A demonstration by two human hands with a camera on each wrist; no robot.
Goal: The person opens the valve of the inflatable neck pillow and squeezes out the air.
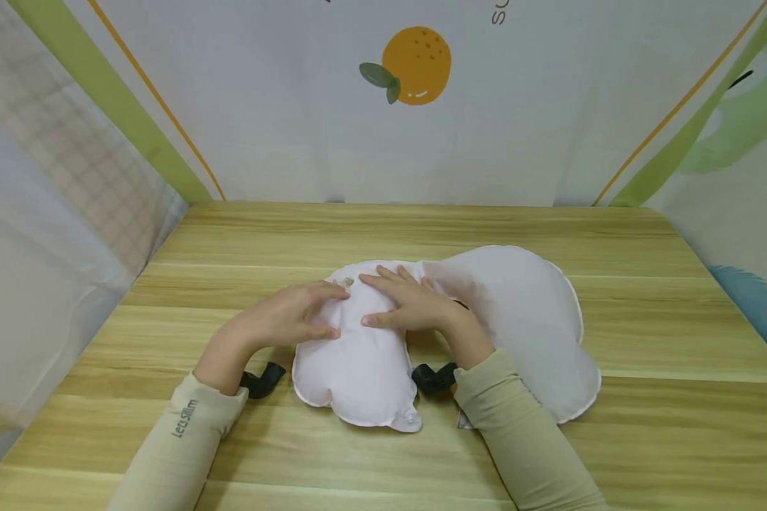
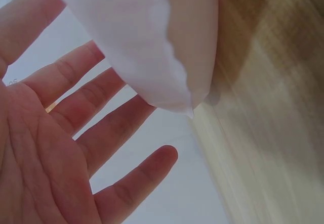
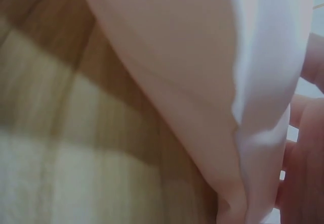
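Observation:
A pale pinkish-white U-shaped inflatable neck pillow (image 1: 524, 305) lies puffed up on the table, its two lobes toward me. My left hand (image 1: 287, 312) touches the outer side of the left lobe. In the left wrist view its fingers (image 2: 121, 128) are spread and fairly straight along the seamed edge. My right hand (image 1: 415, 305) rests on the upper part of the same lobe, fingers spread. In the right wrist view the pillow (image 3: 177, 57) hides part of that hand (image 3: 306, 158). A small valve (image 1: 348, 282) shows near the left fingertips.
The wood-grain table (image 1: 665, 440) extends around the pillow on all sides. Behind it hangs a white curtain (image 1: 281, 92) printed with an orange, with more printed cloth at left and right. Black wrist mounts (image 1: 262, 381) sit under both wrists.

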